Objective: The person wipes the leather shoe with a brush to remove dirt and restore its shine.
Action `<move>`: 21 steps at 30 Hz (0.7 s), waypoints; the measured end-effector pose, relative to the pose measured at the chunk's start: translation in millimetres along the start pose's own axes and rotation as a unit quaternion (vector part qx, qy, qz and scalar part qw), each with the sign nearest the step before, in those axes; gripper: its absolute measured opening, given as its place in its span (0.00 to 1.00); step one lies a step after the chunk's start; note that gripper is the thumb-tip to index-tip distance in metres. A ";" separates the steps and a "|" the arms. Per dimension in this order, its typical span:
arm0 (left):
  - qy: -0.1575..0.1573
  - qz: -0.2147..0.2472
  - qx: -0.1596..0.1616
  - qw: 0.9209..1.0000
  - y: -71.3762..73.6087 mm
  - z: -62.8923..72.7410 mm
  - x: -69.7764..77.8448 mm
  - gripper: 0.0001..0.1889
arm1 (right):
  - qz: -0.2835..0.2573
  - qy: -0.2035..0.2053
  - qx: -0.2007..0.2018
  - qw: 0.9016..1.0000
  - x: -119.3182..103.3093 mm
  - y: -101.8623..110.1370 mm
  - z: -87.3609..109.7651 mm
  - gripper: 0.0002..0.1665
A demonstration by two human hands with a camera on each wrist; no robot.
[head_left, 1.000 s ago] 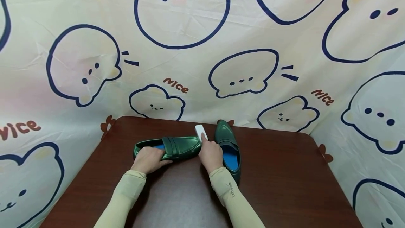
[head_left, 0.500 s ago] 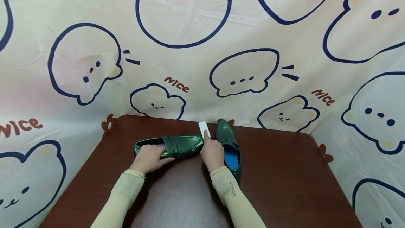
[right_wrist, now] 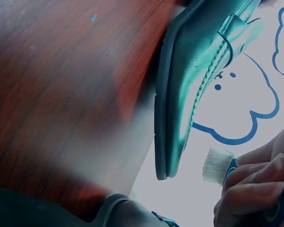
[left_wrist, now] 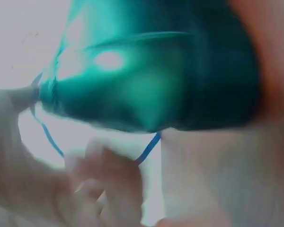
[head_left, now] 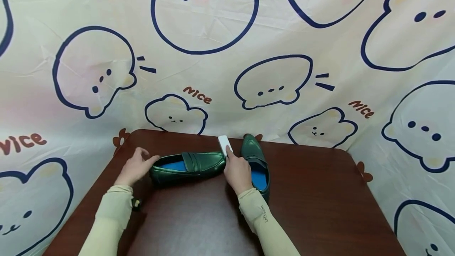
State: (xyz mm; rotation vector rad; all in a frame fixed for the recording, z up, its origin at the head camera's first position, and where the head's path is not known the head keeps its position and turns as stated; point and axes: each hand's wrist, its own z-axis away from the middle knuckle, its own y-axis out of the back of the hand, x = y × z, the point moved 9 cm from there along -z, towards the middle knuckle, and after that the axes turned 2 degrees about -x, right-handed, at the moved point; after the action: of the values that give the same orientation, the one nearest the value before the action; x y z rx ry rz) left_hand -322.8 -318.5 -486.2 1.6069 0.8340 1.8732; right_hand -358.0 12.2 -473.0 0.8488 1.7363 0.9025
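Observation:
A shiny green loafer (head_left: 207, 164) with a blue insole lies sideways on the table, its toe pointing right. Beside its heel is my left hand (head_left: 135, 167), thumb toward the heel rim and fingers loosely bent. The blurred left wrist view shows the green heel (left_wrist: 132, 80) with the thumb at its edge. My right hand (head_left: 238, 172) grips a small white-backed brush (head_left: 224, 144) by the loafer's toe. Pale bristles (right_wrist: 217, 165) show in the right wrist view, facing the toe with a gap between. A second green loafer (head_left: 254, 155) stands just right of that hand, toe away from me.
The dark brown wooden table (head_left: 313, 192) has its far edge against a cream curtain (head_left: 220, 70) printed with cartoon faces. The curtain also rises along both sides of the table.
My left hand has come out of the loafer's opening and moved left to its heel. The right hand with the brush has shifted only slightly; both loafers lie nearly as before.

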 end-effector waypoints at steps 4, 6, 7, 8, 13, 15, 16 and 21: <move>0.027 0.039 -0.136 0.990 -14.5 -4.8 -7.1 0.29 | -0.017 0.001 -0.001 1.000 -1.2 1.3 0.3 0.28; 0.021 0.012 -0.141 0.990 -14.8 -8.3 -3.6 0.21 | -0.021 0.002 0.002 1.000 -1.8 2.6 0.4 0.28; 0.018 0.000 -0.134 0.991 -14.2 -9.8 -1.4 0.18 | -0.023 0.003 0.005 1.000 -1.8 3.5 0.8 0.28; 0.018 -0.008 -0.125 0.992 -13.6 -11.1 0.6 0.17 | -0.024 0.005 0.008 1.000 -2.0 4.5 1.0 0.28; 0.012 -0.018 -0.039 0.999 -11.2 -14.8 9.8 0.16 | -0.031 0.011 0.016 0.999 -2.7 7.9 0.7 0.29; 0.002 -0.018 0.006 1.000 -12.1 -17.4 13.7 0.17 | -0.035 0.017 0.020 0.999 -4.4 9.8 -0.6 0.29; -0.004 -0.014 0.028 1.000 -13.5 -19.1 14.8 0.17 | -0.037 0.018 0.020 0.999 -5.4 10.7 -1.3 0.29; -0.007 0.037 0.088 0.995 -22.9 -23.7 8.6 0.23 | -0.050 0.039 0.026 0.998 -15.7 13.6 -0.3 0.29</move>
State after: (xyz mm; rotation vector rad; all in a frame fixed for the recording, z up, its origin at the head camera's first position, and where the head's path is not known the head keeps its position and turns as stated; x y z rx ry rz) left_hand -347.6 -299.5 -499.9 1.7787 0.9694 1.8803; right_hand -351.8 5.2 -454.4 0.7609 1.8592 0.8362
